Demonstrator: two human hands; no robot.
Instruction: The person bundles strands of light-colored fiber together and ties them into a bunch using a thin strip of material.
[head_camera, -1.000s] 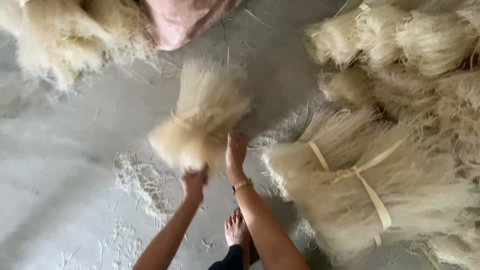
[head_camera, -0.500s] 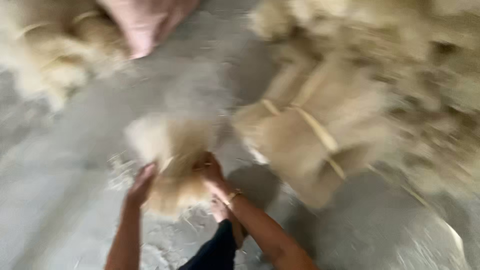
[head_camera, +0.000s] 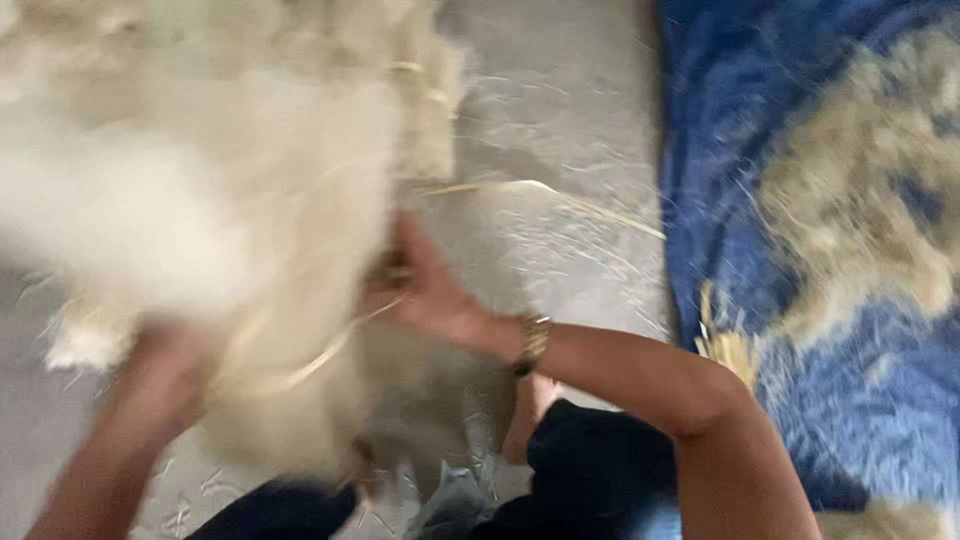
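Note:
A big bundle of pale, cream-coloured fibre (head_camera: 200, 220) fills the left half of the head view, blurred by motion and lifted close to the camera. My left hand (head_camera: 160, 385) grips it from below at the lower left. My right hand (head_camera: 425, 290), with a gold bracelet at the wrist, holds the bundle's right side near a thin tie strip. My dark-clothed legs and a bare foot (head_camera: 530, 410) show beneath.
The grey concrete floor (head_camera: 560, 130) carries loose strands. More tied fibre (head_camera: 425, 110) lies behind the held bundle. At the right a blue cloth (head_camera: 800, 400) is spread with a heap of brownish loose fibre (head_camera: 860, 220) on it.
The bundle has come up off the floor toward the camera, with both hands holding it. My view has swung right, and the blue cloth has come into sight.

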